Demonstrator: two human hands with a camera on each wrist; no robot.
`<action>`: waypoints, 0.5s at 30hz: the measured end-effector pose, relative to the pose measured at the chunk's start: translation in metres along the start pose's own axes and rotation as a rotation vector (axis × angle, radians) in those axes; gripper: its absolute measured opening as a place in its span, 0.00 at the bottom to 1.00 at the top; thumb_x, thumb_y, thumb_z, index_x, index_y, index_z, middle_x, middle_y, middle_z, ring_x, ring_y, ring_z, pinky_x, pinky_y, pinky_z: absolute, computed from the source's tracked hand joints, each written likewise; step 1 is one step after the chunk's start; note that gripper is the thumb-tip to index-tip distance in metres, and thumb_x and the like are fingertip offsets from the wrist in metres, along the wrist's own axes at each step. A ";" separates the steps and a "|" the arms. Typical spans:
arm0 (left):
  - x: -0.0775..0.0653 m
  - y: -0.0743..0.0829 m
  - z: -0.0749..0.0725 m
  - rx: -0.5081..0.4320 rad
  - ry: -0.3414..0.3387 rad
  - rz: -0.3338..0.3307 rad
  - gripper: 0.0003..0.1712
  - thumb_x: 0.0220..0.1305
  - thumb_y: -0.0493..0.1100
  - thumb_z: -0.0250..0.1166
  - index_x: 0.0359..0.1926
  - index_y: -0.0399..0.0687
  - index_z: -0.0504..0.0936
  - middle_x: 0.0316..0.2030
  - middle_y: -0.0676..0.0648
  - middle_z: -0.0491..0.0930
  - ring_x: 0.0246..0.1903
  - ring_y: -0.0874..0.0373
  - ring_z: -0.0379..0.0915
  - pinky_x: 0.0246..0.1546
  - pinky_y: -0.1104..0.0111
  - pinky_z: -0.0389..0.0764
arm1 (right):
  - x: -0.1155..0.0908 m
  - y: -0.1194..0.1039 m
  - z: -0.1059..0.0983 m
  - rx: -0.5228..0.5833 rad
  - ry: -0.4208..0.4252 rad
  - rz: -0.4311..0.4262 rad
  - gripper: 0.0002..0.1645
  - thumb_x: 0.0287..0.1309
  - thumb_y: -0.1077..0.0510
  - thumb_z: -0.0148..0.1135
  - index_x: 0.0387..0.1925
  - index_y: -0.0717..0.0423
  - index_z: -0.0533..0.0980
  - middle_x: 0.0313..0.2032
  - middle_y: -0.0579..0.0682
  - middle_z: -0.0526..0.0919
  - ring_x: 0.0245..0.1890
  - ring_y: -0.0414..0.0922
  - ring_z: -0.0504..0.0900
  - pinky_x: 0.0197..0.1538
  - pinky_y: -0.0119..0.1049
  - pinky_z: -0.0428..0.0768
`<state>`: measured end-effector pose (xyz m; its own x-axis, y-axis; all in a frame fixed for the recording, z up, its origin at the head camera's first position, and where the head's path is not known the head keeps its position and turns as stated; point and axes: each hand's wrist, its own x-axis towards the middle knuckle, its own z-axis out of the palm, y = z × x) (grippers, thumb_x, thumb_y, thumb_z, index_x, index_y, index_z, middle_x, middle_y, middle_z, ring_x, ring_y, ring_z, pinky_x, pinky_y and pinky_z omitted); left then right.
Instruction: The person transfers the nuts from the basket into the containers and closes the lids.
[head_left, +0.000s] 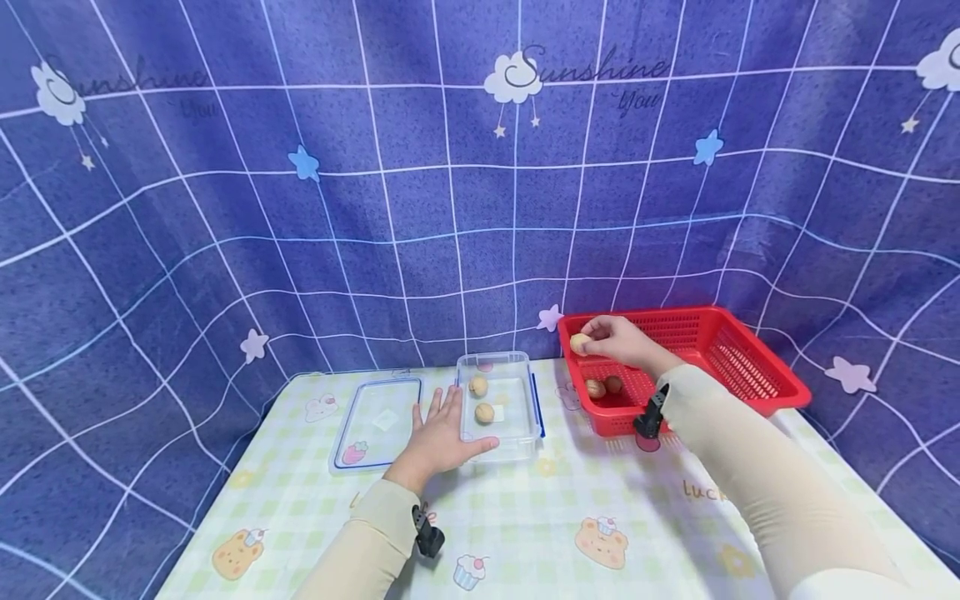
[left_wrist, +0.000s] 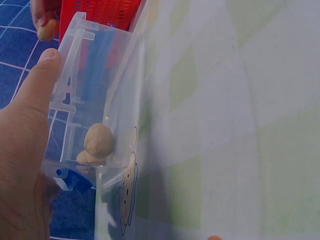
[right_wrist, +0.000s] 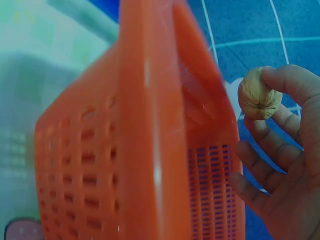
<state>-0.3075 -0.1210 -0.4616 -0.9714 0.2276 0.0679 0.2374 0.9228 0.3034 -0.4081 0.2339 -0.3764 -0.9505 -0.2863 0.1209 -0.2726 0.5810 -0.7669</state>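
Observation:
My right hand (head_left: 618,342) pinches a pale tan walnut (right_wrist: 260,95) between thumb and fingertips, above the left rim of the red plastic basket (head_left: 768,408). Inside that basket lie two darker brown round nuts (head_left: 595,389), near its front left corner. A clear plastic box (head_left: 517,446) stands left of the basket, its lid off. Two light walnuts (head_left: 484,413) lie along its left side. Over the box's left edge, my left hand (head_left: 442,437) spreads straight fingers, the thumb (left_wrist: 45,70) at the rim in the left wrist view.
The box's clear lid (head_left: 375,425), with a blue seal round its edge, lies flat on the left. A checked, cartoon-printed cloth (head_left: 540,525) covers the table. Behind rises a blue grid-patterned curtain (head_left: 480,200). A blue side latch (head_left: 537,404) hangs from the box.

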 end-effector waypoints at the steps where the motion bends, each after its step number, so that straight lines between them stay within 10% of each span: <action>1: 0.000 0.000 0.000 -0.006 0.003 0.002 0.73 0.53 0.86 0.54 0.80 0.38 0.45 0.80 0.39 0.45 0.79 0.43 0.28 0.72 0.37 0.29 | 0.001 -0.003 0.002 0.005 0.002 -0.005 0.25 0.60 0.51 0.72 0.52 0.63 0.77 0.46 0.59 0.84 0.47 0.51 0.81 0.53 0.44 0.79; 15: 0.002 -0.001 0.003 -0.032 0.016 0.000 0.69 0.56 0.80 0.60 0.80 0.37 0.46 0.79 0.38 0.46 0.79 0.42 0.29 0.72 0.36 0.29 | 0.017 -0.032 0.033 0.076 0.009 -0.072 0.23 0.61 0.55 0.70 0.52 0.65 0.76 0.44 0.59 0.84 0.43 0.47 0.80 0.45 0.34 0.79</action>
<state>-0.3094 -0.1212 -0.4643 -0.9713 0.2229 0.0828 0.2378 0.9122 0.3336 -0.4102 0.1856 -0.3700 -0.9303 -0.3179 0.1829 -0.3283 0.4993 -0.8018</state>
